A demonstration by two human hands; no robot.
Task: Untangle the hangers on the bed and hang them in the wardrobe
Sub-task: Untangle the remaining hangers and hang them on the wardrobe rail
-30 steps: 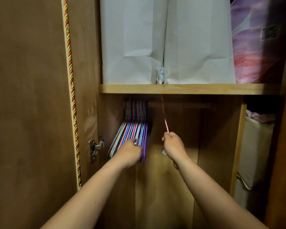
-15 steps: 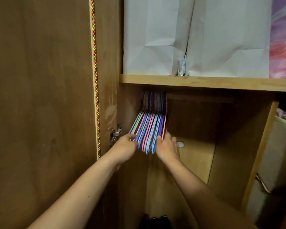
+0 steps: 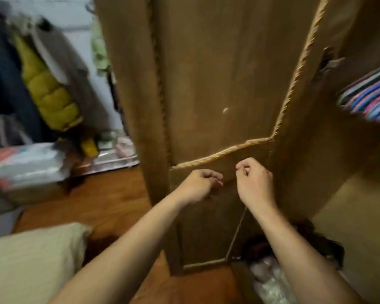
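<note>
Hangers [image 3: 369, 96] were seen packed together inside the wardrobe at the far right, while the left hand [image 3: 199, 185] and right hand [image 3: 253, 183], both loosely curled and apparently empty, were held near the open door [image 3: 217, 84], which might be knocked

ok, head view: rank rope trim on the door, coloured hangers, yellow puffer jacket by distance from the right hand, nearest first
1. rope trim: just above the right hand, on the door.
2. coloured hangers: up right, inside the wardrobe.
3. yellow puffer jacket: far left, across the room.

Hangers [image 3: 370, 97] blurred, cut off at right edge
</note>
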